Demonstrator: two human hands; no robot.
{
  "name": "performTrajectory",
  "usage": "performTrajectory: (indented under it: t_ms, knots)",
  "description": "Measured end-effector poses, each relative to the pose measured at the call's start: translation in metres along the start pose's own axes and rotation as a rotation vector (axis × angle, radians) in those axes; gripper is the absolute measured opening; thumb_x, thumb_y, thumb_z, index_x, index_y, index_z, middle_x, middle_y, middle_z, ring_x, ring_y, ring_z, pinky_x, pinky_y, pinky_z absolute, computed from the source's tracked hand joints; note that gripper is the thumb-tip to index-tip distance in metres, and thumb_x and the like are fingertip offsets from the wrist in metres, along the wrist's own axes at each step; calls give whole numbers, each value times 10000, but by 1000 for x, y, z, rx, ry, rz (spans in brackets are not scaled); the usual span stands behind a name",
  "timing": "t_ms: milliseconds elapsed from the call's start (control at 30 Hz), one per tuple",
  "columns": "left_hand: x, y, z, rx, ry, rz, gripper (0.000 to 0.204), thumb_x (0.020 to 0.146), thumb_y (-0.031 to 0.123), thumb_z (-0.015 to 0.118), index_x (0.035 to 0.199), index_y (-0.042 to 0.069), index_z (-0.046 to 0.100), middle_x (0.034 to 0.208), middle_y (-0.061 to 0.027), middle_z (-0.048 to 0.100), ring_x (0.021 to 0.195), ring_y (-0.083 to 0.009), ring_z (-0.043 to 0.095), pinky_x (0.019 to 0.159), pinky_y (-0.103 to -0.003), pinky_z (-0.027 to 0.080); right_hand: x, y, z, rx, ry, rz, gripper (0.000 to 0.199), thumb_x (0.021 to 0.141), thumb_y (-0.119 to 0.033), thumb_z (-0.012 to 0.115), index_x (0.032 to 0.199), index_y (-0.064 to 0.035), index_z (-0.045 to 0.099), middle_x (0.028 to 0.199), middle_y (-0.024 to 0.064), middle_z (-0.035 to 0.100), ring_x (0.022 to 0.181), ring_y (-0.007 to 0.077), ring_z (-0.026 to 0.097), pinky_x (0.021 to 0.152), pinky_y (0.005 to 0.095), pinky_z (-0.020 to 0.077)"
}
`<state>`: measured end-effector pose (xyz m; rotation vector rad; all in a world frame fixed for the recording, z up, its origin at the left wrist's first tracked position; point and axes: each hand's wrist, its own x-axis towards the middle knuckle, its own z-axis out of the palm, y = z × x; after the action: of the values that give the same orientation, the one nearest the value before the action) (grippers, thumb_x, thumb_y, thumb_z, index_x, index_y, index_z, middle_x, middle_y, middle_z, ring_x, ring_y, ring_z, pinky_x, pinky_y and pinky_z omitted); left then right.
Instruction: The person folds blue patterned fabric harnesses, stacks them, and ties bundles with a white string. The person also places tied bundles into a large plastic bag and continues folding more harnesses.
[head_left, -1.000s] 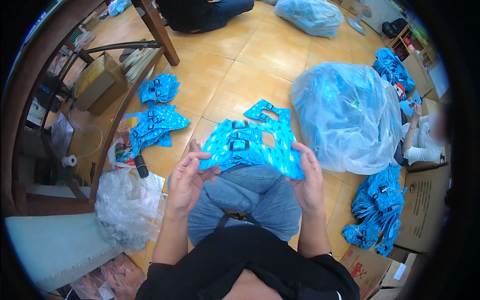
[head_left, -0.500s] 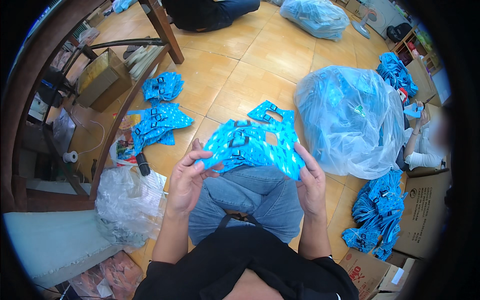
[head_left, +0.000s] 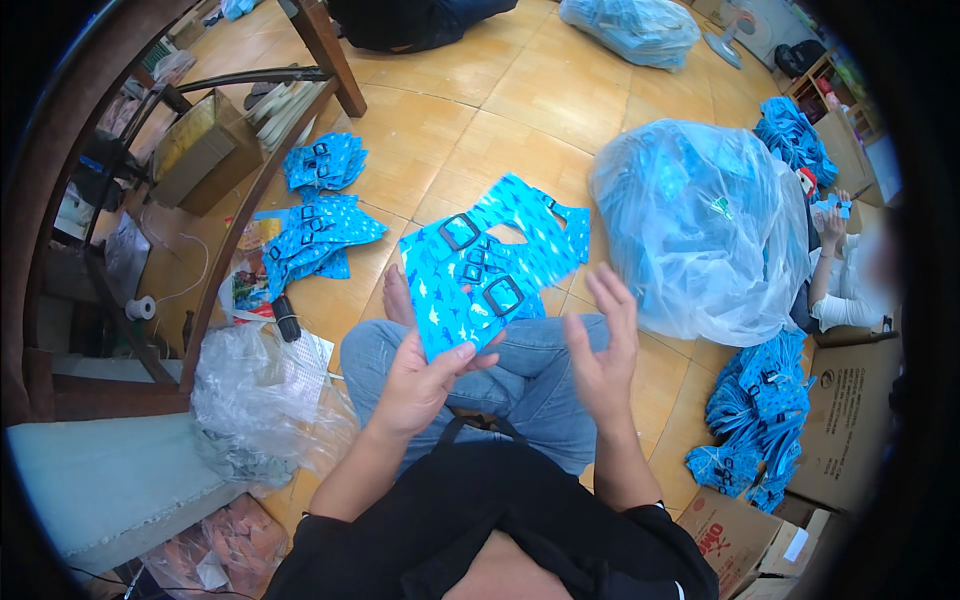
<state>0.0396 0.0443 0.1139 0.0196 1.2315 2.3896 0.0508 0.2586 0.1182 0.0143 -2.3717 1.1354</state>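
Note:
My left hand (head_left: 428,378) pinches the lower corner of a flat blue piece (head_left: 450,270) with a small white pattern, black square-shaped marks and a cut-out slot. The piece is tilted up over my crossed legs, its far side reaching forward and right. My right hand (head_left: 605,350) is off the piece, just to its right, fingers stretched and apart. More blue pieces (head_left: 575,232) of the same kind lie behind and partly under the held one, mostly hidden. Two small stacks of such pieces, a farther stack (head_left: 328,165) and a nearer stack (head_left: 315,235), lie on the floor at the left.
To the right stands a big clear bag (head_left: 700,230) full of blue pieces. Tied blue bundles (head_left: 760,410) lie beside cardboard boxes (head_left: 850,430). Left are a wooden frame (head_left: 260,180), crumpled clear plastic (head_left: 260,400) and a dark cylinder (head_left: 286,318). Another person (head_left: 850,280) sits far right.
My right hand has let go of the blue piece and opened. The piece has turned and tilted up, now held by my left hand alone, which has moved right and nearer to me.

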Motion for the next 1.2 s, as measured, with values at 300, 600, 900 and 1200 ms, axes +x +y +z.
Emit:
performTrajectory:
  t_ms: [300,600,900,1200]
  knots:
    - [-10,-21,13,12,-89,-31,344,1000,138,464,1313,-7,456,1248,-101,567,1122,-193,572,963,-401,496,-5,-15,20,186,-157,-18,205,881,-145,655,1009,15,665,848,139,685,724,268,675,610,309,509]
    - [-14,-19,12,-35,-170,-28,364,997,126,445,1336,-8,422,1302,-123,528,1190,-211,535,1000,-446,467,-6,-11,15,340,-142,46,171,884,-134,645,992,-2,665,822,134,681,723,247,677,608,293,514]
    - [1,-3,4,76,87,129,335,990,129,468,1296,-6,459,1224,-125,594,1078,-178,598,942,-338,476,1,-20,8,220,-402,-346,387,716,-184,790,1055,-49,664,1124,102,642,1015,268,619,824,379,484]
    - [-13,-27,15,251,-41,36,424,1040,311,370,1317,5,467,1186,-90,597,1004,-106,586,870,-273,477,-1,-26,16,284,-211,40,235,879,-138,648,1055,18,659,962,140,680,722,205,658,636,300,509]
